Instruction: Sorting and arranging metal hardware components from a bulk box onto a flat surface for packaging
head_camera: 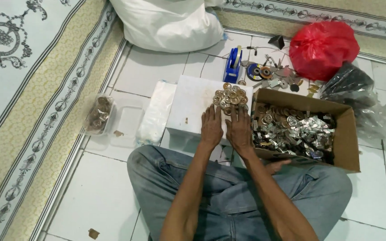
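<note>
While both hands lie flat side by side, a heap of small round brass-coloured metal discs [230,98] sits just above centre of the frame on the upper right corner of a flat white box [193,109] that stands on the tiled floor [99,196]. The left hand [211,127] and the right hand [239,129] rest palm down on the box lid, their fingers [211,112] released and stretched forward so the tips touch the near edge of the heap, seemingly to corral the discs; neither hand grips anything. Just right of them, an open brown cardboard box [349,138] holds more discs and shiny silver metal strips, close enough to reach. At the left, a clear plastic tub [98,115] contains similar discs. Towards the top stand a blue tape dispenser [233,60], a red plastic bag [322,47] and a white sack [170,22]. A patterned carpet [23,89] fills the left of the frame.
</note>
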